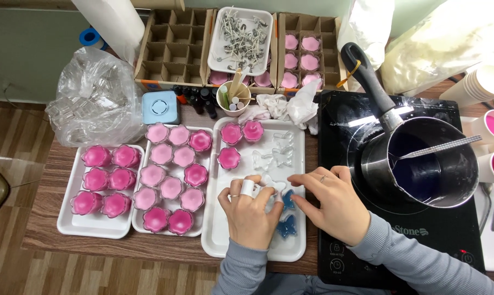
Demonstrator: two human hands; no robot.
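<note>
Both hands, the left hand and right hand, pinched a clear butterfly mould near the tray's front edge, best kept level.

Bright, even overhead light; soft shadows under the hands. Glare streaks the black induction cooktop and steel saucepan. Sharp focus, with slight wide-angle bending at the edges.

Three white trays on the table, six pink candles in the leftmost, one saucepan
</note>
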